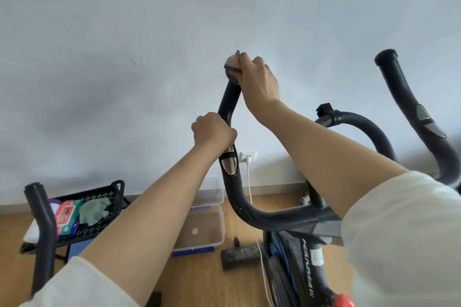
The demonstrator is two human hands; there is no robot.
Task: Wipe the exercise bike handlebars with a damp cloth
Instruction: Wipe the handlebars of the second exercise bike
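Cloth (pixel 232 71) covers the top end of the near handlebar (pixel 228 99), bunched under the right hand (pixel 259 82), whose fingers curl over it and pinch it against the tip. The left hand (pixel 213 131) grips the same bar lower down, fingers wrapped tight round it just above the metal sensor plate (pixel 230 163). The risk, I judge, is a loose hold: the wad could slide off the rounded end and drop to the floor (pixel 199 276), or skim only the cap and miss the shaft. Wetness reaching the sensor plate could also do harm.
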